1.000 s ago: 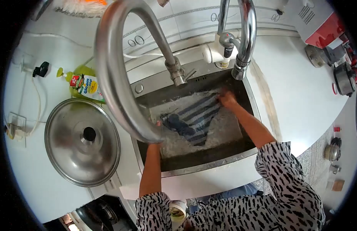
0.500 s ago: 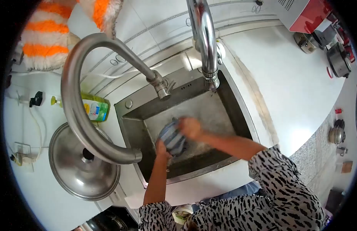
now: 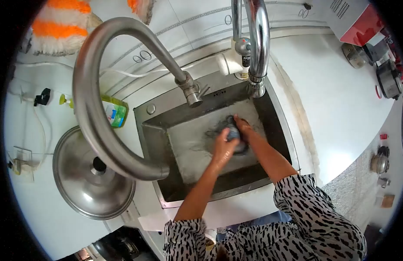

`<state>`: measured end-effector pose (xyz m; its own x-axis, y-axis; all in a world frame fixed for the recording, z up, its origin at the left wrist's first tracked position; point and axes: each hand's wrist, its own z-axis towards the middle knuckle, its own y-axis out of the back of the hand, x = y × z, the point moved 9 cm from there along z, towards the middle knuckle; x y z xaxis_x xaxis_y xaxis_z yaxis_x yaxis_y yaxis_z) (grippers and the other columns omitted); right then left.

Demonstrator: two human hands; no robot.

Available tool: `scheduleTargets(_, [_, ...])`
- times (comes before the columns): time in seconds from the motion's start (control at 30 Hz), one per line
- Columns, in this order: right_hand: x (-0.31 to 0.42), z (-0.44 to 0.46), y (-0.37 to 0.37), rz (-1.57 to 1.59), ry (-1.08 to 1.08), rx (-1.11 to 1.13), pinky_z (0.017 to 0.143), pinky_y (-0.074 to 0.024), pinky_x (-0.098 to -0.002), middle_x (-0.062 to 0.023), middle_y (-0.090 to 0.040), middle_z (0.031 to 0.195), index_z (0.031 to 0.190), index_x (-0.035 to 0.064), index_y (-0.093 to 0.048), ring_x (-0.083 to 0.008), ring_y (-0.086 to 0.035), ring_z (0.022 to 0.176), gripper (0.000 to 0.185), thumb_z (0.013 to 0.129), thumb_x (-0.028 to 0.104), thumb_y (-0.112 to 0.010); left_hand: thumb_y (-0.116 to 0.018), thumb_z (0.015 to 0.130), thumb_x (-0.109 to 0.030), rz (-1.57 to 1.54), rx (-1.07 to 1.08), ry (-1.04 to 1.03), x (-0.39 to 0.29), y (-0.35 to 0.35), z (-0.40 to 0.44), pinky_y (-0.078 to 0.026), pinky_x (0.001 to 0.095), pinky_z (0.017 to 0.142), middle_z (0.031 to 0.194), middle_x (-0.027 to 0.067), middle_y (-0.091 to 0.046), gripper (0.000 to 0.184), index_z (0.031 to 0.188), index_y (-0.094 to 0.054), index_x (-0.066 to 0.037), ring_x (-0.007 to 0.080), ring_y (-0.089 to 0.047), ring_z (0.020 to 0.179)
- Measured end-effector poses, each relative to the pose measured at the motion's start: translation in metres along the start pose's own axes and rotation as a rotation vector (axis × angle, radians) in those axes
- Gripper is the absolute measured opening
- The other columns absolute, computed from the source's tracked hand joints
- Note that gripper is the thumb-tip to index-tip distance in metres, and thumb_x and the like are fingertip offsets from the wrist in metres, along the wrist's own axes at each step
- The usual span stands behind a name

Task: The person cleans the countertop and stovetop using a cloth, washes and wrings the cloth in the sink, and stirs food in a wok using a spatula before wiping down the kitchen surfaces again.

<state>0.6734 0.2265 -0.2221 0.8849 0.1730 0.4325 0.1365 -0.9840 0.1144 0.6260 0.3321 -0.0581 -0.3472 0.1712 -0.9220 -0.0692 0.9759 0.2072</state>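
A wet blue-grey striped cloth is bunched between my hands, low over the right part of the steel sink. My left hand is closed round its near left side. On the far right side my right hand grips it, with the fingers partly hidden. Dark, blurred folds spread around the hands in shallow, cloudy water on the sink floor. Above the sink's back right corner stands a chrome tap, and a thick brushed-steel tap arches over the left side.
A round steel lid with a black knob lies on the left counter, near a green-yellow detergent bottle. Orange-and-white fluffy cloth hangs at the upper left. Pots and a red-and-white appliance stand at the far right.
Both hands have carried the cloth from the sink's left-middle to its right part, down at the water. The cloth is now more crumpled. The view has shifted slightly.
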Motion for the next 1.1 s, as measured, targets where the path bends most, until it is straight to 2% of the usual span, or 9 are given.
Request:
scheduleTargets(0.17, [0.000, -0.027, -0.047, -0.958, 0.336, 0.338, 0.085, -0.0399, -0.0390, -0.0142, -0.052, 0.110, 0.110, 0.0055, -0.049, -0.0287, -0.048, 0.103, 0.043, 0.074, 0.029, -0.054, -0.056, 0.075, -0.021, 0.229, 0.191, -0.298, -0.104, -0.053, -0.044, -0.045, 0.0367, 0.061, 0.078, 0.0139, -0.059, 0.022, 0.089, -0.054, -0.004, 0.0254, -0.057, 0.067])
scheduleTargets(0.37, [0.029, -0.111, -0.090, -1.854, 0.845, 0.299, 0.083, -0.0408, -0.0392, -0.0125, -0.055, 0.106, 0.104, 0.0076, -0.054, -0.0282, -0.053, 0.095, 0.036, 0.079, 0.033, -0.051, -0.045, 0.081, -0.028, 0.753, -0.138, -0.078, -0.009, 0.033, 0.007, -0.043, 0.0431, 0.061, 0.076, 0.0161, -0.058, 0.023, 0.086, -0.057, -0.009, 0.0361, -0.055, 0.071])
scheduleTargets(0.63, [0.118, -0.052, 0.027, -1.247, 0.863, -0.285, 0.074, -0.0461, -0.0393, -0.0194, -0.059, 0.091, 0.097, -0.0013, -0.052, -0.0312, -0.057, 0.086, 0.047, 0.077, 0.042, -0.052, -0.047, 0.082, -0.025, -0.244, -0.406, 0.298, 0.312, 0.203, -0.004, -0.041, 0.0343, 0.077, 0.109, 0.0100, -0.050, 0.030, 0.106, -0.051, -0.008, 0.0217, -0.047, 0.094])
scheduleTargets(0.83, [0.027, -0.016, -0.105, -1.144, 0.843, -0.130, 0.078, -0.0443, -0.0349, -0.0163, -0.056, 0.101, 0.113, 0.0035, -0.045, -0.0280, -0.055, 0.092, 0.055, 0.069, 0.033, -0.062, -0.041, 0.084, -0.034, -0.361, -0.357, 0.541, 0.228, 0.138, -0.014, -0.041, 0.0402, 0.083, 0.116, 0.0094, -0.045, 0.040, 0.113, -0.046, -0.007, 0.0241, -0.043, 0.106])
scheduleTargets(0.9, [0.031, -0.116, -0.127, -0.356, 0.597, 0.536, 0.077, -0.0434, -0.0343, -0.0144, -0.058, 0.097, 0.110, 0.0077, -0.048, -0.0252, -0.056, 0.088, 0.047, 0.068, 0.024, -0.062, -0.041, 0.084, -0.037, -0.681, -0.240, 0.490, 0.193, 0.113, -0.009, -0.042, 0.0414, 0.083, 0.116, 0.0092, -0.045, 0.042, 0.114, -0.045, -0.008, 0.0255, -0.046, 0.104])
scheduleTargets(0.97, [0.043, -0.185, -0.145, -0.391, 1.074, 0.479, 0.070, -0.0450, -0.0357, -0.0120, -0.058, 0.086, 0.095, 0.0062, -0.051, -0.0262, -0.057, 0.077, 0.034, 0.066, 0.020, -0.062, -0.040, 0.084, -0.041, -1.011, -0.134, 0.435, 0.147, 0.084, -0.020, -0.042, 0.0427, 0.082, 0.116, 0.0089, -0.046, 0.045, 0.115, -0.044, -0.008, 0.0269, -0.048, 0.102])
scheduleTargets(1.03, [0.050, -0.276, -0.140, -0.457, 1.318, 0.541, 0.066, -0.0446, -0.0382, -0.0105, -0.057, 0.079, 0.084, 0.0069, -0.050, -0.0274, -0.057, 0.073, 0.027, 0.066, 0.023, -0.061, -0.041, 0.083, -0.043, -1.117, 0.307, -0.738, -0.006, 0.089, -0.060, -0.043, 0.0409, 0.083, 0.116, 0.0085, -0.048, 0.047, 0.114, -0.046, -0.008, 0.0269, -0.052, 0.098])
scheduleTargets(1.07, [0.049, -0.304, -0.139, -0.499, 1.468, 0.554, 0.065, -0.0441, -0.0399, -0.0103, -0.056, 0.076, 0.079, 0.0079, -0.049, -0.0279, -0.056, 0.072, 0.025, 0.066, 0.026, -0.061, -0.042, 0.082, -0.045, -1.021, 0.166, -0.078, 0.004, 0.085, -0.053, -0.042, 0.0398, 0.085, 0.116, 0.0092, -0.049, 0.048, 0.114, -0.046, -0.009, 0.0264, -0.052, 0.099])
scheduleTargets(1.1, [0.050, -0.301, -0.138, -0.495, 1.475, 0.551, 0.065, -0.0441, -0.0399, -0.0103, -0.056, 0.076, 0.079, 0.0079, -0.049, -0.0279, -0.056, 0.072, 0.025, 0.066, 0.026, -0.061, -0.042, 0.082, -0.045, -1.016, 0.169, -0.083, 0.001, 0.085, -0.051, -0.042, 0.0398, 0.085, 0.116, 0.0092, -0.049, 0.048, 0.114, -0.046, -0.009, 0.0264, -0.052, 0.099])
